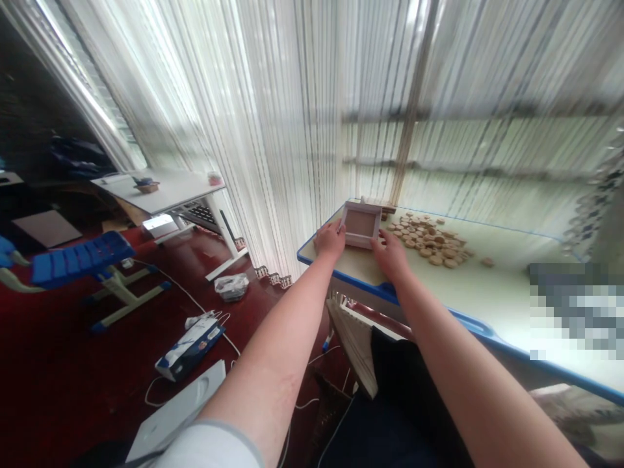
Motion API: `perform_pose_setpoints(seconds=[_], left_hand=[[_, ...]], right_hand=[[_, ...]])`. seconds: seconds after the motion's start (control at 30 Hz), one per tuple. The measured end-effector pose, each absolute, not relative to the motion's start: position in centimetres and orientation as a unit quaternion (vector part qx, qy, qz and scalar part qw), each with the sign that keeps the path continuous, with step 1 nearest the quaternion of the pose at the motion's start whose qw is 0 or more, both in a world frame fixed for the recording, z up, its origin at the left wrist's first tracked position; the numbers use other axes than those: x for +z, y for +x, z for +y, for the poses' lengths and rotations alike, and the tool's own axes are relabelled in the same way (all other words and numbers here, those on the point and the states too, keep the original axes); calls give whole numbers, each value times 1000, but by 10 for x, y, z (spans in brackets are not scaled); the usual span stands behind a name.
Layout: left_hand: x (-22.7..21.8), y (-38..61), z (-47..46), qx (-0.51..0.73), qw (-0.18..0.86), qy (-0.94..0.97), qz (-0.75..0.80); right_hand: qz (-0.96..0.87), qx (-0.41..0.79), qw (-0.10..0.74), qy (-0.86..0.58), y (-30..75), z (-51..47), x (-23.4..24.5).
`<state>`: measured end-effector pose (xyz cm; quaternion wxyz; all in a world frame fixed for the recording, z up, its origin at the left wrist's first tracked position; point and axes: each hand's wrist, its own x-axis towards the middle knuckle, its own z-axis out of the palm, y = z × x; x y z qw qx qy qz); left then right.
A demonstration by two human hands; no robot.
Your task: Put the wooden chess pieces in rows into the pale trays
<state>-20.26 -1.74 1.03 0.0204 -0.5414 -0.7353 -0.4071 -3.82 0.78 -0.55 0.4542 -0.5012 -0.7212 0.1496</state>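
A shallow box (361, 224) with pale walls and a brownish inside is tilted up toward me at the left part of the desk (507, 289). My left hand (331, 239) grips its left side, fingers curled over the edge. At the lower right corner, my right hand (390, 252) holds it between thumb and fingers. Nothing shows inside the box. Just right of my right hand lies a loose pile of round wooden discs (433, 242), flat and tan. Behind the box, a brown wooden piece (389, 212) is partly hidden.
Sheer string curtains (263, 117) hang behind the desk. To the left stand a white table (180, 188) and a blue chair (82, 257). A tissue pack (190, 348), a plastic bag (231, 286) and cables lie on the red floor. The desk has a raised blue rim.
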Motion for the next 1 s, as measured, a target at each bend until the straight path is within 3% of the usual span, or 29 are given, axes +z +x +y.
perform_pose_setpoints(seconds=[0.17,0.33,0.5,0.7,1.0], left_hand=[[17,-191,-30,-408,80,-575,-705],[33,-147,-45,-450,142,-611,-636],[52,-96,-42,-462,73,-638,-611],[48,-63,-27,-377,-46,-683,-623],[26,-50,-8,-313,-49,-739,-595]], right_hand=[[-665,218,543,-464,-34,-1,4],[-619,210,534,-537,4,-7,28],[-618,174,471,-605,74,-12,39],[-661,115,338,-660,139,-33,29],[-712,73,207,-667,156,-55,28]])
